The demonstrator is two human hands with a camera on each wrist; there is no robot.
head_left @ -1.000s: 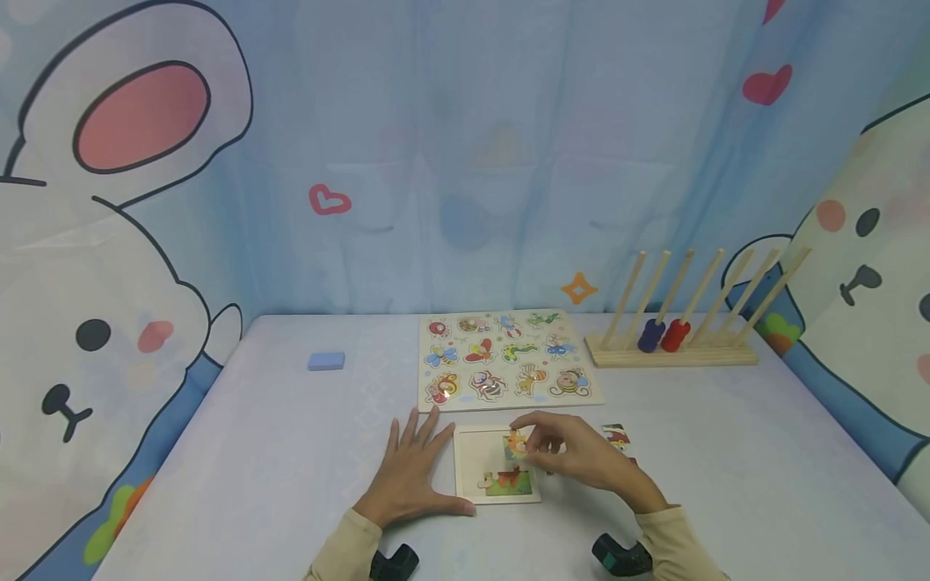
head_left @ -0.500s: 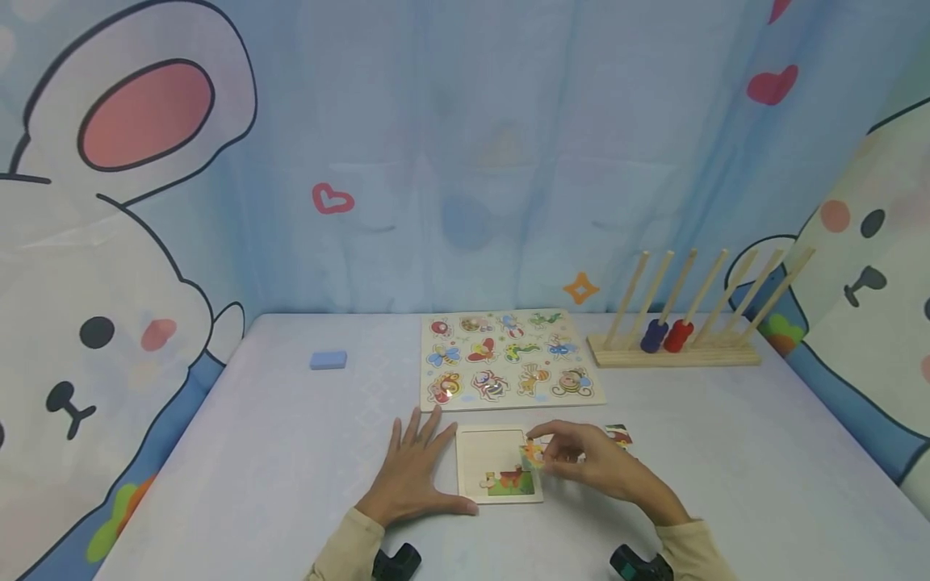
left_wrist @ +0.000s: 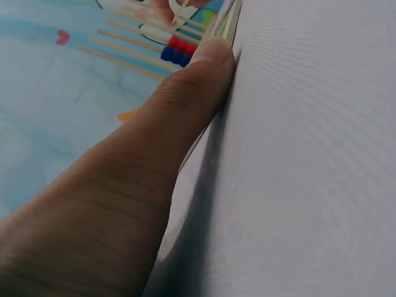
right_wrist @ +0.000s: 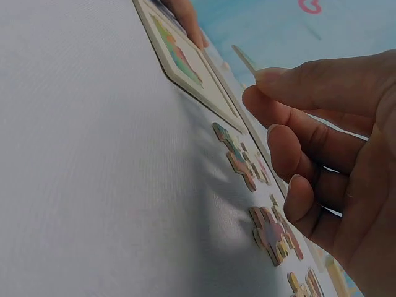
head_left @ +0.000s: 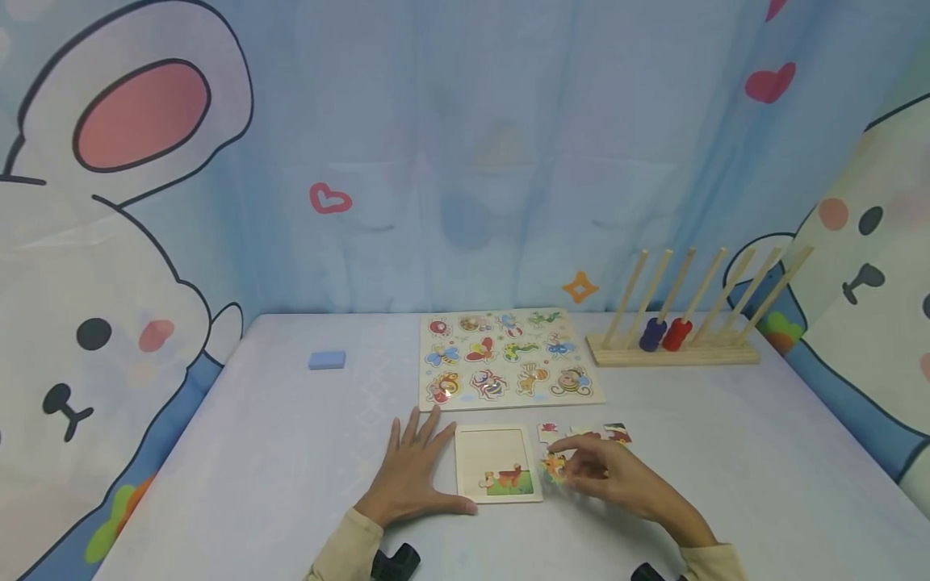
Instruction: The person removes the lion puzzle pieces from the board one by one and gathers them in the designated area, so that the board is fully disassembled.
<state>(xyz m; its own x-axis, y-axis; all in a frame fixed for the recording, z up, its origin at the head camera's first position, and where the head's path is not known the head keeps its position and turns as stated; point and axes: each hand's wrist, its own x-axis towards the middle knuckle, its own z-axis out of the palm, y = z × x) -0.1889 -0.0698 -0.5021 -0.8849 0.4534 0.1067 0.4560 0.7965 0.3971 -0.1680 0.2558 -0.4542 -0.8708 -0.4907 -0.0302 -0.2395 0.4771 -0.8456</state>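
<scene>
My right hand (head_left: 617, 480) pinches a jigsaw piece (head_left: 554, 466) with orange and green print between thumb and forefinger. In the right wrist view that thin piece (right_wrist: 245, 59) is held edge-on above the table. Fingers spread, my left hand (head_left: 412, 480) rests on the table at the left side of a shallow wooden puzzle tray (head_left: 488, 445), the thumb by its lower corner. Printed pieces showing an animal on grass (head_left: 510, 482) lie in the tray's lower right. Loose jigsaw pieces (right_wrist: 270, 232) lie right of the tray, partly hidden behind my right hand in the head view.
Behind the tray lies a wooden board (head_left: 512, 359) with insect pictures. A rack of wooden pegs (head_left: 676, 360) with blue and red beads stands at the back right. A blue block (head_left: 327, 361) sits at the back left, and a printed curtain (head_left: 465, 161) hangs behind.
My right hand has moved right with the pinched piece, from over the tray to beside it. More loose pieces show now. My left hand has stayed in place.
</scene>
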